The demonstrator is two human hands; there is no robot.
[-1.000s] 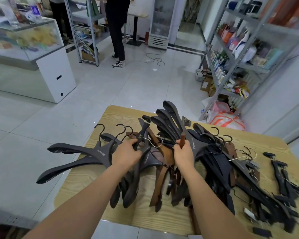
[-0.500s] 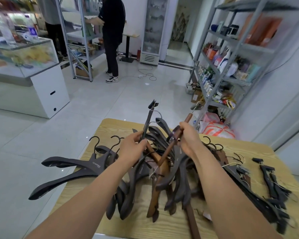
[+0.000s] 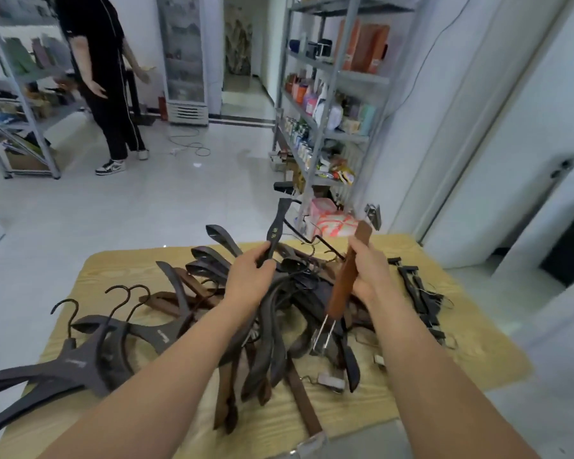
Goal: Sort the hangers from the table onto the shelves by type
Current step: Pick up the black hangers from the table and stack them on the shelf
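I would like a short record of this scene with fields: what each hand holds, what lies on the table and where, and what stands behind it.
left hand: grips a black clip hanger, held up above the pile
right hand: grips a brown clip hanger, tilted, metal clip at its lower end
table: light wood
middle: mixed pile of dark and brown hangers
left side: black coat hangers with hooks
right side: small black clip hangers
behind: metal shelf with goods; person in black, far left

tabletop: pale yellow, wavy wood grain
slim raised hanger: black
flat raised hanger: reddish brown
hanger pile: black, dark brown
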